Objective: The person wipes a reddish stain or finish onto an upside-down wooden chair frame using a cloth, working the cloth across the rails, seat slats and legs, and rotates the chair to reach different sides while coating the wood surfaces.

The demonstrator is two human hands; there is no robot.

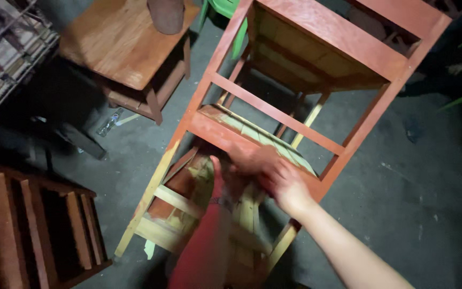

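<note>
**Hands on the tipped wooden frame**

Red-stained wooden frame (pixel 316 101) tilted on the concrete floor (pixel 423 198), centre. Right hand (pixel 284 182) blurred on its near lower rail; finger closure: cannot tell. Left hand (pixel 217 176) fingers up against unpainted slats, grasp unclear. Looks rigid, fairly heavy, awkward; grip the rails, not slats.

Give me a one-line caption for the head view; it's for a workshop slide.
Right hand rubs a rail of a tilted, part-stained red wooden table frame, left hand close beside it.
</note>
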